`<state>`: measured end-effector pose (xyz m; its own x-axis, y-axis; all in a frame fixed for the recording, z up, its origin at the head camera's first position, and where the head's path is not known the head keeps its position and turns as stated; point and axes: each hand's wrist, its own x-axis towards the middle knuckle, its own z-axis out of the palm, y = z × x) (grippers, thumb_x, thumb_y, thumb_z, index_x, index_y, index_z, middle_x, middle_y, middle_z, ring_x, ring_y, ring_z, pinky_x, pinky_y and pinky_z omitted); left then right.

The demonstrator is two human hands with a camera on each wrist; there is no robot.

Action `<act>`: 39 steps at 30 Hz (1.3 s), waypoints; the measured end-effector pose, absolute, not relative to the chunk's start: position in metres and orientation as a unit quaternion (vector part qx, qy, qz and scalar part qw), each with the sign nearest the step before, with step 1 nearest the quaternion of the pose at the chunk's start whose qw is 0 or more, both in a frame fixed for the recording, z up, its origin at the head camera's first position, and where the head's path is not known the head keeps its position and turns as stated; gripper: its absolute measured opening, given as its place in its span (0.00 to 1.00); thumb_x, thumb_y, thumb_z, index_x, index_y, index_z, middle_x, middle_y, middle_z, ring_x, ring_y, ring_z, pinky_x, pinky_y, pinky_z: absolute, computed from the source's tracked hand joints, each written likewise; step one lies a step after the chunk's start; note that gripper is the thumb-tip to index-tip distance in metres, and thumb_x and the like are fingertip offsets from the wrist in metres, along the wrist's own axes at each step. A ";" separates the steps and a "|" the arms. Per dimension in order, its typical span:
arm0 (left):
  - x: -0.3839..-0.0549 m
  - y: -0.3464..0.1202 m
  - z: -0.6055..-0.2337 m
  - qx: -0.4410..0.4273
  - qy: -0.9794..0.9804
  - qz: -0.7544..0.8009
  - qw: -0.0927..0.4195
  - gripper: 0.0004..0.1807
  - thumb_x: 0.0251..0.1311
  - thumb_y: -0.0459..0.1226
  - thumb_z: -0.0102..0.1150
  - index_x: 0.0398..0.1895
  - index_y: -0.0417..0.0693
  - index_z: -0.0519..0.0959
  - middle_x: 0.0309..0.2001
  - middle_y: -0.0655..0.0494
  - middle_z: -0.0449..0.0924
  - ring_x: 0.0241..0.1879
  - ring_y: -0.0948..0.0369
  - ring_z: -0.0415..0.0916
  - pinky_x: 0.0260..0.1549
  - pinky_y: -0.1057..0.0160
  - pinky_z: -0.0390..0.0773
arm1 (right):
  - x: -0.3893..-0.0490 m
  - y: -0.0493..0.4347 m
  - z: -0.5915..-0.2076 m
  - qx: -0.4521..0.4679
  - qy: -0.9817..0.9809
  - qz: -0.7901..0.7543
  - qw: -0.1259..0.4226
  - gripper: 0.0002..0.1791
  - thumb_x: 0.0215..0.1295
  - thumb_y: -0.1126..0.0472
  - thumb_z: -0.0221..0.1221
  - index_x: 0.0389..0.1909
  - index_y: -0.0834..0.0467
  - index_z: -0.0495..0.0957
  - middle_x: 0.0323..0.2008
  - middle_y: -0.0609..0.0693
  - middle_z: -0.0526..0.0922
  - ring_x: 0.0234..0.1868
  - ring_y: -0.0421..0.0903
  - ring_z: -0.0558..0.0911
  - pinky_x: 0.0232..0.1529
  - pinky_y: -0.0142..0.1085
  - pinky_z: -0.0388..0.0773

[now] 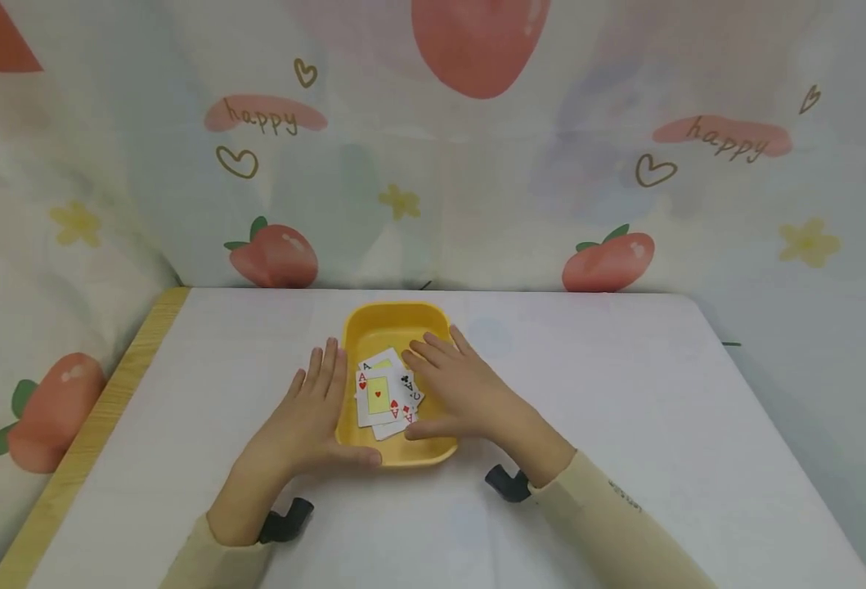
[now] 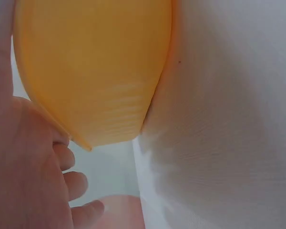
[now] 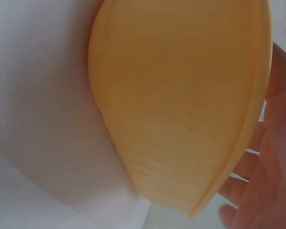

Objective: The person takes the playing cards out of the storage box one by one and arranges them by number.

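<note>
A yellow plastic tray (image 1: pixel 396 323) stands on the white tabletop, a few playing cards lying overlapped inside it. On top is the ace of hearts (image 1: pixel 366 407); parts of other aces peek out from under it. My left hand (image 1: pixel 307 429) is along the tray's left side, fingers straight and pointing away, thumb over the near left corner. Spread fingers of my right hand (image 1: pixel 465 388) reach across the right rim over the tray's inside. Both wrist views show the tray's outer wall (image 2: pixel 95 62) close up, with fingers (image 3: pixel 248 164) beside its rim.
The white tabletop (image 1: pixel 624 393) spreads around the tray, with a wooden edge (image 1: pixel 134 352) along its left. Behind hangs a cloth backdrop (image 1: pixel 447 164) printed with strawberries, hearts and flowers. Dark wrist mounts (image 1: pixel 285 521) show at both cuffs.
</note>
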<state>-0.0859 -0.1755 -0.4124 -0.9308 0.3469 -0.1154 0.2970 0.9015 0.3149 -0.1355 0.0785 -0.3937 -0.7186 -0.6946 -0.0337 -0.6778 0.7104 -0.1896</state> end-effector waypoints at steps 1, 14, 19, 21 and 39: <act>-0.086 -0.175 -0.413 0.169 0.971 0.149 0.080 0.81 0.34 0.79 0.62 0.79 0.38 0.35 0.80 0.44 0.23 0.79 0.43 0.27 0.74 0.38 0.45 | -0.138 0.075 -0.393 -0.376 0.922 -0.070 0.059 0.57 0.52 0.26 0.63 0.76 0.56 0.60 0.75 0.53 0.62 0.78 0.53 0.55 0.78 0.52 0.41; -0.086 -0.173 -0.411 0.188 0.965 0.155 0.094 0.82 0.33 0.77 0.65 0.79 0.36 0.35 0.80 0.43 0.25 0.79 0.45 0.29 0.74 0.37 0.44 | -0.156 0.044 -0.401 -0.382 0.909 -0.048 0.163 0.55 0.52 0.28 0.65 0.75 0.54 0.61 0.75 0.51 0.63 0.74 0.50 0.62 0.74 0.44 0.61; -0.086 -0.176 -0.410 0.190 0.967 0.148 0.089 0.81 0.34 0.78 0.64 0.79 0.37 0.37 0.81 0.43 0.29 0.79 0.44 0.29 0.74 0.36 0.44 | -0.156 0.037 -0.402 -0.385 0.907 -0.043 0.162 0.56 0.52 0.29 0.66 0.76 0.55 0.61 0.75 0.51 0.62 0.74 0.50 0.62 0.74 0.45 0.61; -0.085 -0.176 -0.411 0.190 0.967 0.148 0.086 0.81 0.34 0.78 0.64 0.79 0.37 0.37 0.81 0.43 0.29 0.79 0.44 0.29 0.73 0.36 0.45 | -0.157 0.034 -0.404 -0.388 0.906 -0.036 0.164 0.55 0.52 0.29 0.66 0.75 0.55 0.62 0.74 0.51 0.65 0.73 0.49 0.65 0.73 0.45 0.63; -0.082 -0.177 -0.413 0.196 0.969 0.141 0.061 0.81 0.33 0.80 0.60 0.79 0.35 0.39 0.80 0.41 0.30 0.79 0.44 0.30 0.74 0.40 0.47 | -0.158 0.026 -0.412 -0.402 0.908 -0.009 0.121 0.43 0.47 0.35 0.73 0.64 0.46 0.73 0.58 0.44 0.75 0.56 0.45 0.72 0.53 0.40 0.74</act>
